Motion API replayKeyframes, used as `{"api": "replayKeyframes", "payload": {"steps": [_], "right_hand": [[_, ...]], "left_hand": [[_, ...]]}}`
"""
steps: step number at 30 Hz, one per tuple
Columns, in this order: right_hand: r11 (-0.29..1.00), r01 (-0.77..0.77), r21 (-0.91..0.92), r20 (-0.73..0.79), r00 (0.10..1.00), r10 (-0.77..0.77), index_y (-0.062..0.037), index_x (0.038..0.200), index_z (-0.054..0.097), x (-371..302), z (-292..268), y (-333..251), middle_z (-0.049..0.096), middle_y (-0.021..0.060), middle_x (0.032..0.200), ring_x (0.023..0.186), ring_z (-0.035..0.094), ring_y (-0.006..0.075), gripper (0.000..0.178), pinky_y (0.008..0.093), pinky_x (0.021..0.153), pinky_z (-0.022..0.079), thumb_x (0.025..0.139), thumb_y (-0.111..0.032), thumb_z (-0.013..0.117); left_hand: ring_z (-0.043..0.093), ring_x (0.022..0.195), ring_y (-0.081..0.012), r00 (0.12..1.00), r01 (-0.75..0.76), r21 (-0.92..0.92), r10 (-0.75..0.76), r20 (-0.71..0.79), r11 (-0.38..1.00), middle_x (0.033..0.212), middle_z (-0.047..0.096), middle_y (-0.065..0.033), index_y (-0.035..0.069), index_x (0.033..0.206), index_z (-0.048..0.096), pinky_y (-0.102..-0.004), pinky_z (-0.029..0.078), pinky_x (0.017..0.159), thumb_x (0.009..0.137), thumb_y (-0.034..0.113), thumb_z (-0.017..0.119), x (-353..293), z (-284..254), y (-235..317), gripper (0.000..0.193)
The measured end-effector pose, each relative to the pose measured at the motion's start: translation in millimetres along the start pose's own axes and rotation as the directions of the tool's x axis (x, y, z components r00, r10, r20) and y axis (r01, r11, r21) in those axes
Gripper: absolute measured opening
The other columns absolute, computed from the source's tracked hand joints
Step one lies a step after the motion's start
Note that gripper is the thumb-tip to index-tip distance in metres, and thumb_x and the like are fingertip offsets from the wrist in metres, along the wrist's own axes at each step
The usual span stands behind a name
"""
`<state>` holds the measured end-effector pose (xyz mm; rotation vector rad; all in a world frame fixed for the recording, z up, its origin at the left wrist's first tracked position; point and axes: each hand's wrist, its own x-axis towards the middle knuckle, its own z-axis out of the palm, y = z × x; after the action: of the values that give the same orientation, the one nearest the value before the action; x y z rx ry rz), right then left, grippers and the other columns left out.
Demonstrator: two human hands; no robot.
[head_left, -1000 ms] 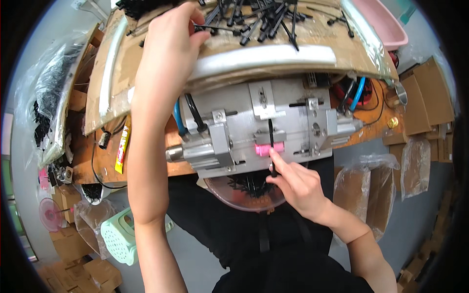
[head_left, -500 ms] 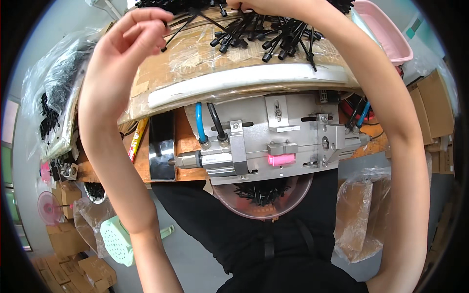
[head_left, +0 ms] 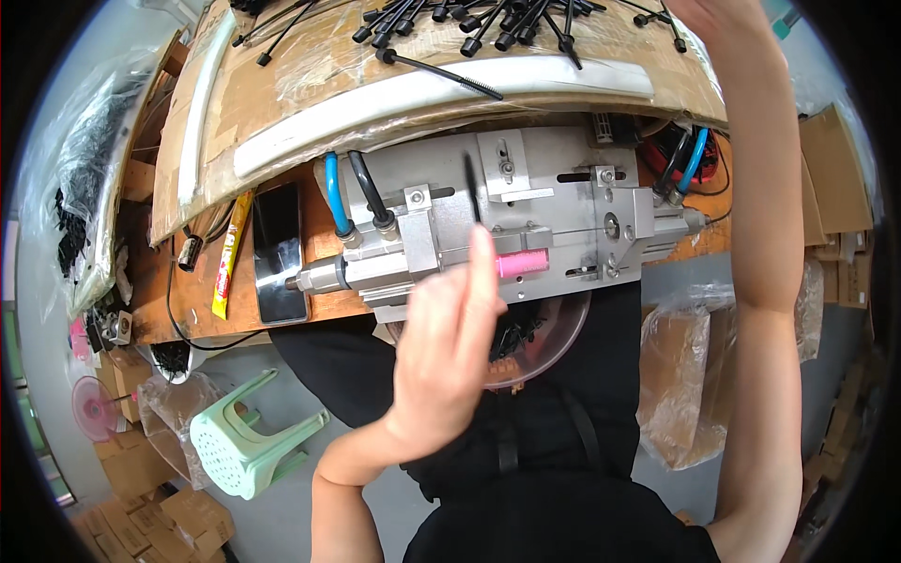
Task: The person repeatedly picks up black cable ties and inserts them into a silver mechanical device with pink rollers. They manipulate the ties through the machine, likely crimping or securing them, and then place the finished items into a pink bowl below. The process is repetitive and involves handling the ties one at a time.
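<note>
My left hand (head_left: 441,347) is in front of the metal fixture (head_left: 563,225), its index finger and thumb pinched together. A thin black mascara wand (head_left: 472,183), blurred, sticks up from the fingertips over the plate. Beside those fingertips a pink cylinder (head_left: 523,264) lies on the fixture between two air cylinders. My right hand (head_left: 718,14) is at the upper edge, over the right end of the cardboard-topped surface; its fingers are out of the picture. Several loose black mascara wands (head_left: 507,28) lie heaped on that cardboard, and a single wand (head_left: 441,73) lies apart near the white foam strip.
Left of the fixture are a dark phone (head_left: 280,253) and a yellow packet (head_left: 231,253). A clear bowl (head_left: 563,342) of black pieces sits under the fixture's front edge. Blue and black air hoses (head_left: 336,192) rise from the fixture. A green stool (head_left: 230,446) stands on the floor.
My left hand has come down from the cardboard to the fixture with a wand. My right hand has moved right, away from the heap. The whole view has shifted.
</note>
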<state>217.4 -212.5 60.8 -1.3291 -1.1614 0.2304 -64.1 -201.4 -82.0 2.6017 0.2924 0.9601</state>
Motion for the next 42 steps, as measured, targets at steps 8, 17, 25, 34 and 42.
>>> {"api": "replayKeyframes", "payload": {"steps": [8, 17, 25, 34, 42], "right_hand": [[0.995, -0.005, 0.099, -0.018, 1.000, 0.007, -0.0004, 0.101, 0.064, -62.9, -14.3, -24.0, 0.065, 0.0071, 0.087, 0.072, 0.060, 0.0124, 0.013, 0.0240, 0.063, 0.049, 0.096, -0.011, 0.058], [0.961, 0.108, -0.255, -0.113, 0.984, -0.141, 0.0052, 0.106, 0.063, -193.3, 28.0, 4.1, 0.068, 0.0138, 0.098, 0.079, 0.064, 0.0126, 0.027, 0.0240, 0.071, 0.054, 0.081, 0.009, 0.071], [0.875, 0.067, -0.480, 0.114, 0.993, -0.014, 0.0092, 0.135, 0.049, -270.5, 85.9, 40.5, 0.055, 0.0097, 0.074, 0.062, 0.053, 0.0215, 0.069, 0.0345, 0.058, 0.046, 0.071, 0.009, 0.075], [0.864, 0.054, -0.500, 0.191, 0.980, 0.049, 0.0049, 0.136, 0.050, -262.5, 91.5, 41.9, 0.055, 0.0103, 0.075, 0.063, 0.053, 0.0218, 0.067, 0.0351, 0.058, 0.046, 0.076, -0.001, 0.076], [0.867, -0.133, -0.481, 0.036, 0.985, 0.170, 0.0008, 0.124, 0.062, -231.8, 57.9, 6.2, 0.070, 0.0096, 0.096, 0.061, 0.052, 0.0082, 0.045, 0.0218, 0.054, 0.043, 0.081, -0.001, 0.075]], "left_hand": [[0.052, 0.086, -0.0248, 0.965, 0.103, 0.152, -0.136, 0.224, 0.983, 0.098, 0.052, -0.0122, -0.010, 0.141, 0.040, -0.0356, 0.046, 0.077, 0.076, -0.007, 0.066, -31.5, 39.2, 20.9, 0.069], [0.053, 0.084, -0.0214, 0.964, 0.067, 0.202, -0.116, 0.240, 0.977, 0.095, 0.051, -0.0100, -0.011, 0.140, 0.041, -0.0297, 0.049, 0.079, 0.076, -0.005, 0.061, -31.8, 36.0, 16.3, 0.067], [0.059, 0.099, -0.0307, 0.969, -0.184, 0.250, 0.218, -0.119, 0.951, 0.104, 0.065, -0.0098, 0.006, 0.100, 0.062, -0.0377, 0.047, 0.085, 0.090, 0.000, 0.054, 116.8, -31.5, -77.3, 0.015], [0.058, 0.086, -0.0138, 0.911, -0.121, -0.089, 0.147, 0.386, 0.989, 0.094, 0.063, -0.0057, 0.004, 0.110, 0.064, -0.0271, 0.047, 0.083, 0.086, -0.006, 0.058, 145.2, -76.4, -112.4, 0.027], [0.058, 0.085, -0.0259, 0.987, -0.142, -0.044, 0.144, 0.071, 0.989, 0.094, 0.057, -0.0115, -0.007, 0.118, 0.063, -0.0355, 0.050, 0.075, 0.069, -0.003, 0.067, 9.9, -25.2, -16.9, 0.049]]}}
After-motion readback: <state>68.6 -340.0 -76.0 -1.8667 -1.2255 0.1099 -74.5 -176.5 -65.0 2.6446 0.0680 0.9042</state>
